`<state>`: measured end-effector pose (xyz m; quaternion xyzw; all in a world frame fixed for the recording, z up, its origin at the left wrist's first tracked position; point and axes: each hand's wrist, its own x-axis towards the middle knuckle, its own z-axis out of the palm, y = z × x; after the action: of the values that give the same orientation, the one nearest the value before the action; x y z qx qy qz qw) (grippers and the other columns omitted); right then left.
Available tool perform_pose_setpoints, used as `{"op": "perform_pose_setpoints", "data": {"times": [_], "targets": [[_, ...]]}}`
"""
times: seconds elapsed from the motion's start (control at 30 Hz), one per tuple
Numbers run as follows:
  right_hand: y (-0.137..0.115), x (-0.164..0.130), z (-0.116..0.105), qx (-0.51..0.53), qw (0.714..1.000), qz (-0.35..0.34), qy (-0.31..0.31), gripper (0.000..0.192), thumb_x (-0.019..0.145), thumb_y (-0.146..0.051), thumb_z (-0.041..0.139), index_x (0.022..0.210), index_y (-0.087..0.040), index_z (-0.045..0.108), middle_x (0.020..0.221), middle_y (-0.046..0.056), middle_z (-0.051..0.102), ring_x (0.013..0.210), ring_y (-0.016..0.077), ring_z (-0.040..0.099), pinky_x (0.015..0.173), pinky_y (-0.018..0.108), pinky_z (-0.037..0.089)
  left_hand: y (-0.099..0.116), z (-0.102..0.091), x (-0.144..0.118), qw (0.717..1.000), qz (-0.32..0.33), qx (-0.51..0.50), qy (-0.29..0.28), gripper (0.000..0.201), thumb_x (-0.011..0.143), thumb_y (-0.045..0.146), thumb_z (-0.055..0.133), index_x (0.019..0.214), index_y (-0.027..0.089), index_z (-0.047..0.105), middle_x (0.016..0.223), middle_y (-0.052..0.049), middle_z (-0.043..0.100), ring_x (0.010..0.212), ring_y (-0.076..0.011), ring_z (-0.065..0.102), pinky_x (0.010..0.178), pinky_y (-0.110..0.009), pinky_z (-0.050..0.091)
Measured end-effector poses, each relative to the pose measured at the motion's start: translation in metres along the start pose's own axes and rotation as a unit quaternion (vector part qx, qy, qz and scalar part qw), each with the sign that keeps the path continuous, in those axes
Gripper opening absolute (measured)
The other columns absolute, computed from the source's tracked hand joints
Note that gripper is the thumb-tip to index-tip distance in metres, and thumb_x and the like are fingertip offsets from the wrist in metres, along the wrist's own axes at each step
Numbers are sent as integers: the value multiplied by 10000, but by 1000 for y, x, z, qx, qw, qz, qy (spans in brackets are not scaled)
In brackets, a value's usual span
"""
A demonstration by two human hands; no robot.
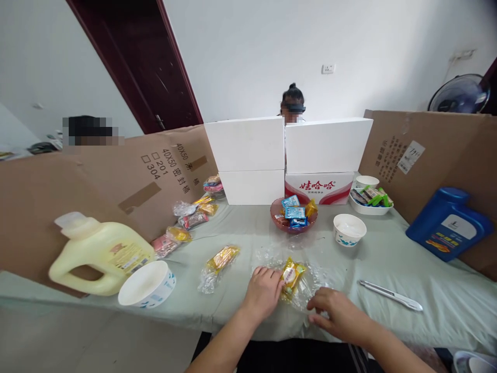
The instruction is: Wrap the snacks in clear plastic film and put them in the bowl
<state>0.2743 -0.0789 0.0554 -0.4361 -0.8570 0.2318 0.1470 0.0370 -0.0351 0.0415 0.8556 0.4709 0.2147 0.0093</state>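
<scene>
A pale wall point(240, 62) stands behind a cloth-covered surface point(248, 223). Stacked white boxes point(252, 150) rise behind the red bowl point(290, 228); the yellow jug point(116, 233) is well to its left, the blue bottle point(446, 223) well to its right. Crumpled clear film point(310, 285) lies on the bowl's near side. The right hand point(337, 313), near and right of the bowl, curls its fingers at the film's edge; whether its grip pinches film, I cannot tell. The left hand point(263, 292) is closer to the yellow packet point(292, 278), its narrow grip holding the left side. The packet lies on the bowl's near side, immediately right of that grip, its long axis pointing roughly bowlward.
</scene>
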Motion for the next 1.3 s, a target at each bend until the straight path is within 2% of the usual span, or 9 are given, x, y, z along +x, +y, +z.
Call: {"op": "perform_pose_setpoints", "data": {"times": [0.2, 0.33, 0.43, 0.57, 0.7, 0.8, 0.93, 1.13, 1.3], "targets": [[14, 51, 2, 3, 992, -31, 126, 310, 955, -210, 360, 1078, -216, 644, 1007, 70, 664, 974, 188, 598, 854, 324, 481, 12, 7, 4, 995, -96, -12, 15, 176, 880, 216, 516, 1005, 208, 640, 942, -88, 669, 866, -265, 635, 743, -368, 492], [37, 81, 17, -34, 987, -48, 147, 369, 932, -185, 364, 1227, -188, 585, 1235, 101, 624, 1179, 211, 539, 1006, 413, 436, 25, 17, 11, 982, -190, 5, -22, 421, 790, 379, 655, 1141, 153, 600, 1018, -152, 657, 832, -303, 654, 703, -384, 498], [57, 77, 30, -69, 987, -6, 145, 409, 943, -237, 363, 1305, -168, 539, 1338, 120, 565, 1290, 259, 459, 1056, 507, 379, 25, 24, 9, 985, -168, -32, -30, 421, 682, 313, 728, 1061, 157, 632, 1000, -143, 661, 925, -332, 628, 782, -418, 491], [71, 57, 41, -118, 982, 36, 141, 420, 971, -314, 353, 1333, -191, 528, 1418, 98, 495, 1343, 263, 400, 1092, 514, 328, 3, 19, 16, 965, -139, -213, -70, 303, 633, 209, 709, 931, 196, 653, 871, -49, 676, 765, -222, 621, 690, -315, 488], [66, 52, 41, -128, 980, 52, 143, 411, 965, -347, 382, 1314, -208, 550, 1411, 84, 505, 1327, 258, 425, 1089, 489, 338, -23, -10, 69, 916, -172, -361, -22, 264, 682, 239, 691, 933, 179, 637, 793, -5, 660, 688, -157, 593, 634, -248, 459], [61, 54, 38, -128, 980, 57, 140, 416, 949, -360, 418, 1315, -215, 550, 1412, 83, 504, 1328, 257, 423, 1089, 487, 335, -35, -34, 129, 935, -208, -258, 123, 393, 715, 292, 710, 1076, 176, 603, 957, -59, 651, 826, -193, 610, 741, -291, 465], [59, 53, 36, -126, 981, 63, 135, 428, 935, -360, 437, 1325, -218, 541, 1418, 82, 498, 1331, 256, 419, 1090, 481, 329, -32, -38, 172, 953, -235, -131, 139, 621, 636, 318, 809, 1177, 145, 557, 1165, -158, 574, 1048, -294, 576, 869, -376, 452], [63, 56, 42, -147, 978, 65, 132, 460, 917, -345, 458, 1355, -217, 511, 1434, 85, 478, 1346, 264, 394, 1098, 487, 300, 6, 23, 96, 994, 46, -102, -14, 261, 853, 275, 594, 1102, 207, 631, 1057, -80, 656, 1024, -239, 605, 915, -372, 468], [63, 49, 40, -168, 976, 96, 99, 526, 914, -444, 457, 1404, -253, 451, 1488, 93, 397, 1396, 321, 293, 1095, 580, 242, -24, 43, 26, 998, -3, -34, -46, 473, 860, 393, 596, 1307, 249, 535, 1404, -125, 496, 1336, -328, 398, 1062, -557, 327]]}}
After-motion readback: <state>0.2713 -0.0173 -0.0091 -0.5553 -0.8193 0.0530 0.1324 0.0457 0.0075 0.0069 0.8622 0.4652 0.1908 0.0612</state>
